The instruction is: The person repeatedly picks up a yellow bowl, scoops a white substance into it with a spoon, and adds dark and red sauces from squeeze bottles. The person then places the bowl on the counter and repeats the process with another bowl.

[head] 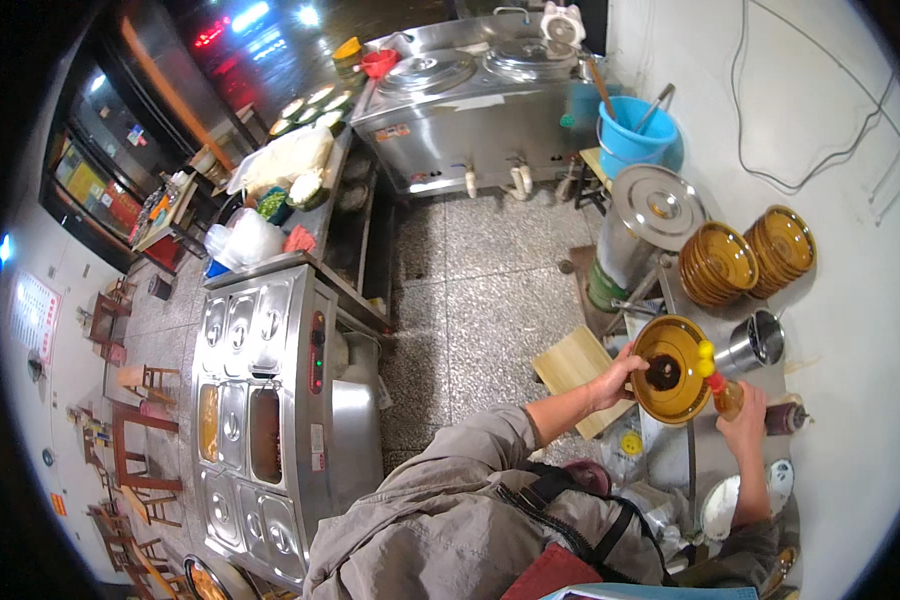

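My left hand [613, 381] grips the near left rim of a brown bowl [679, 405], its thumb over the edge. Dark sauce [661, 373] lies at the bottom of the bowl. In my right hand [744, 420] is a sauce bottle [729, 400] with a red and yellow cap, tilted with its top over the bowl's right rim. A steel container [733, 355] stands just beyond the bottle. Beside my right hand is a dark bottle [784, 418]. Stacked brown bowls [711, 266] rest on the counter further back.
At the left stands a steel food warmer [322, 300] with lidded pans. A tall lidded steel pot [630, 232] and a blue bucket [634, 150] are along the wall. A wooden board [570, 364] lies left of my left hand; steel boilers [480, 124] stand at the back.
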Available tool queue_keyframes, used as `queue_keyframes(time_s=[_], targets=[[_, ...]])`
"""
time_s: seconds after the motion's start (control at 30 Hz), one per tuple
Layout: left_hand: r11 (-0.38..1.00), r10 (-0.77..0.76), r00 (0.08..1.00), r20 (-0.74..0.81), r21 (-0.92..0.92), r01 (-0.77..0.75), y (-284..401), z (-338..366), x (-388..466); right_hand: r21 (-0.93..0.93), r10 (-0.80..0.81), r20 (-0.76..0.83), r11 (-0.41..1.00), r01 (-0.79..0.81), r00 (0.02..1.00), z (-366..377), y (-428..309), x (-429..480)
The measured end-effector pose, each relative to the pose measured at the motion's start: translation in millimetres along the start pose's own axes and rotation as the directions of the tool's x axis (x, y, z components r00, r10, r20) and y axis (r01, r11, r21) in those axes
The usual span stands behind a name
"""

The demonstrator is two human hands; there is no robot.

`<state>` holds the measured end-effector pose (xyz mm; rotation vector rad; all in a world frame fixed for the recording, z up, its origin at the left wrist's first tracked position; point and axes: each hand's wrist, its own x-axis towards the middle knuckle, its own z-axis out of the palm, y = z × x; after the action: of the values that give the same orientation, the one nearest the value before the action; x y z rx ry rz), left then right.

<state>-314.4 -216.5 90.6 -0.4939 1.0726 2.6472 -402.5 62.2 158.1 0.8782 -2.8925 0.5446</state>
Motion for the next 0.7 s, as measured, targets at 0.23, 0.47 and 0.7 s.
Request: queue_keyframes(time_s=[0.23, 0.47, 0.7], targets=[[0.993, 0.030, 0.999, -0.032, -0.112, -0.033, 13.4, -10.3, -11.7, 0.597, 0.449, -0.166, 0.754, -0.273, 0.878, 88.5, 82.4, 29.5], [0.975, 0.030, 0.998, -0.060, -0.219, -0.043, 6.4, -36.4, -43.9, 0.771, 0.641, -0.348, 0.611, -0.180, 0.684, 163.7, 131.6, 62.0], [0.973, -0.020, 0.991, -0.132, -0.232, -0.012, 0.4, -56.6, -55.6, 0.733, 0.715, -0.358, 0.613, -0.294, 0.600, 179.0, 152.2, 69.2]])
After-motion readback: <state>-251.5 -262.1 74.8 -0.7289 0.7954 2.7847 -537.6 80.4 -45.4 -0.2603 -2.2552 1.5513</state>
